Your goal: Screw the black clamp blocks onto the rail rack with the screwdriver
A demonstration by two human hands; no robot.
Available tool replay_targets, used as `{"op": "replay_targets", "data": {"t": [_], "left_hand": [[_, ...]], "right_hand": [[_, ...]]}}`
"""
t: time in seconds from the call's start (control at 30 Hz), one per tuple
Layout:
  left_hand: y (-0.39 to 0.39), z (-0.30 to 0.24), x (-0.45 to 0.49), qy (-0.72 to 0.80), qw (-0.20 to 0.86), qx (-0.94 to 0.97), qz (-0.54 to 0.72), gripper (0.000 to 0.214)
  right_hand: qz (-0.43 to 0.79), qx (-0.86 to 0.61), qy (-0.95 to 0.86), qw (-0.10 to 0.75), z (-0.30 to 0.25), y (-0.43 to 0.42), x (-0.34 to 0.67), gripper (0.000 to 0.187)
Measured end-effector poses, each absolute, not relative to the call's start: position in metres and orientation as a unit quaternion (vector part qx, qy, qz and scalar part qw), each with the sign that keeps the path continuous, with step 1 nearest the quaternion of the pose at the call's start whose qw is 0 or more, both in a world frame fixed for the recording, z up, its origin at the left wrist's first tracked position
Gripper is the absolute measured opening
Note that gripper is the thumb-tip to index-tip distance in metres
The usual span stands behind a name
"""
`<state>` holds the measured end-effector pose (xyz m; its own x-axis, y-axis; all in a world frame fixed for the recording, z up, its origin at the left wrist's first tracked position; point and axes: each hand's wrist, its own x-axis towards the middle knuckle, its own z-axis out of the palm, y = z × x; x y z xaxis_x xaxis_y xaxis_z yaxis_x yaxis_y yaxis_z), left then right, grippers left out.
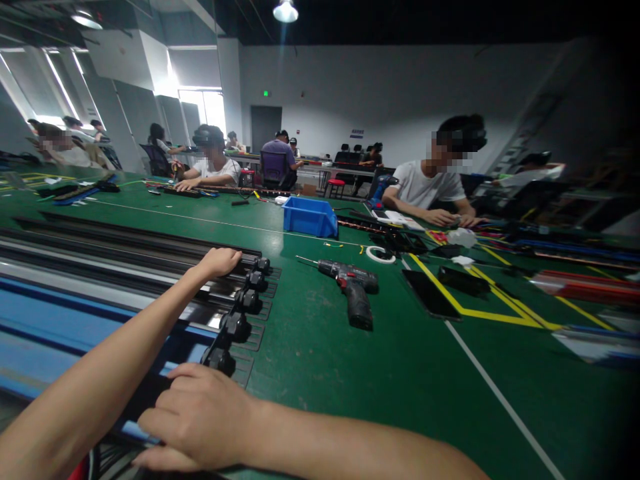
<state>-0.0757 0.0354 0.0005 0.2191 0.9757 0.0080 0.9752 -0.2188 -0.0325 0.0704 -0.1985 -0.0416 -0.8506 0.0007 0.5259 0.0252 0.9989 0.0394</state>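
Note:
Long metal profiles (pixel 75 310), some black and some with blue faces, lie side by side at the left. Black round end fittings (pixel 249 300) and slotted flat tabs (pixel 251 337) line their right ends. My left hand (pixel 223 262) reaches across to the far profiles, its fingers curled down over a black one near the fittings; the fingertips are hidden. Close to me, my right hand (pixel 197 417) is closed around the end of the nearest blue profile, with its grip partly hidden. A cordless drill (pixel 354 287) with a long bit lies on its side, right of the fittings.
The green table (pixel 320 387) carries a blue bin (pixel 310 217), a roll of white tape (pixel 380 255) and a dark flat panel (pixel 431 293). Co-workers sit across it, one person (pixel 427 187) at right and another (pixel 215 163) further left. Cables show below the near edge.

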Motion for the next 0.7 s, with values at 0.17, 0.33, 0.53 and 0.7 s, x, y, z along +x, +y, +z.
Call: {"op": "replay_targets", "data": {"t": [0.17, 0.33, 0.53, 0.7], "left_hand": [[0.035, 0.001, -0.075, -0.628, 0.014, -0.778, 0.005, 0.064], [0.036, 0.000, -0.075, -0.627, 0.017, -0.778, 0.003, 0.065], [0.036, -0.001, -0.075, -0.633, 0.019, -0.774, 0.007, 0.065], [0.036, -0.002, -0.076, -0.635, 0.018, -0.773, -0.002, 0.065]], "right_hand": [[-0.015, -0.011, -0.954, 0.299, -0.043, -0.201, 0.071, 0.051], [-0.018, -0.021, -0.951, 0.307, -0.046, -0.202, 0.066, 0.057], [-0.027, -0.034, -0.958, 0.284, -0.046, -0.203, 0.060, 0.051], [-0.016, -0.034, -0.959, 0.281, -0.048, -0.202, 0.056, 0.047]]}}
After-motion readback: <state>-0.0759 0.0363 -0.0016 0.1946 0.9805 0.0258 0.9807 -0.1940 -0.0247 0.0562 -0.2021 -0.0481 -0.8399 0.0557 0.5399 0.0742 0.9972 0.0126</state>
